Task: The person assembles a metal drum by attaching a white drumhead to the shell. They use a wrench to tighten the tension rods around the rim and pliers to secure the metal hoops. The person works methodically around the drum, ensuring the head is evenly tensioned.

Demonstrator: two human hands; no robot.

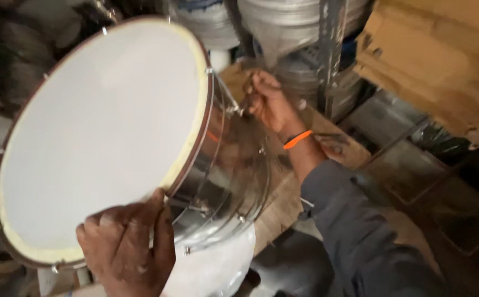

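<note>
A large drum fills the left of the head view, tilted on its side, with a white drumhead (102,137) ringed by a dark red hoop (198,137) and a shiny chrome shell (234,170). My left hand (126,247) grips the hoop at the drum's lower edge, fingers curled over the rim. My right hand (267,102), with an orange band at the wrist, is closed on a small metal tool at a tension rod (231,102) on the drum's upper right side. The tool itself is blurred.
Stacked metal drum shells (283,22) stand behind the drum. Flattened brown cardboard (432,60) is piled at the upper right. A wooden board (283,203) lies under the drum. More round shells (25,49) sit in the dark at the upper left.
</note>
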